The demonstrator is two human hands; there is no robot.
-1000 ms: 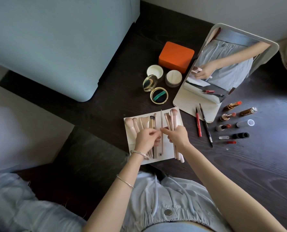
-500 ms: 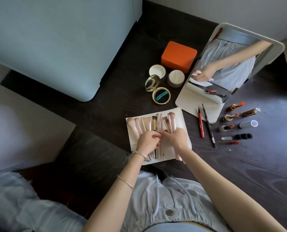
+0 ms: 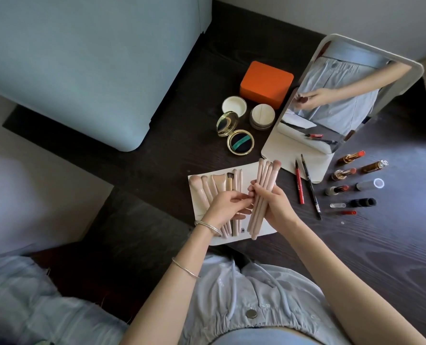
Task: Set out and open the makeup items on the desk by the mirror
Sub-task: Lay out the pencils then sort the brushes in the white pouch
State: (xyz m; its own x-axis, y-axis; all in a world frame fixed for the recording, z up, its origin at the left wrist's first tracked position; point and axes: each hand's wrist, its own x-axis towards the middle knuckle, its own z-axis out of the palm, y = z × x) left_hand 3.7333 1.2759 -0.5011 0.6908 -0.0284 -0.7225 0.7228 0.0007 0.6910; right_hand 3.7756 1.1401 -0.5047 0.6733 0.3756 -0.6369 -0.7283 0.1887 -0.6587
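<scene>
A white brush case [image 3: 261, 234] lies open on the dark desk [image 3: 356, 245] near its front edge. Several pink brushes [image 3: 208, 189] still lie in its left half. My right hand [image 3: 272, 201] is shut on a bundle of pink brushes [image 3: 266, 179], lifted off the case with the bristles pointing away from me. My left hand [image 3: 228, 209] rests over the handles of the brushes in the case, fingertips touching the bundle. The white-framed mirror [image 3: 346, 95] leans at the back right.
An orange box [image 3: 266, 82], a gold compact standing open [image 3: 239, 143], a white lid [image 3: 234, 105] and a powder jar [image 3: 262, 115] sit left of the mirror. Red and black pencils [image 3: 306, 185] lie right of the case. Uncapped lipsticks and caps [image 3: 351, 180] lie farther right. A blue chair [image 3: 82, 58] stands left.
My right hand has gathered several brushes from the right half of the case and lifted them up as a bundle. My left hand has stayed over the remaining brushes.
</scene>
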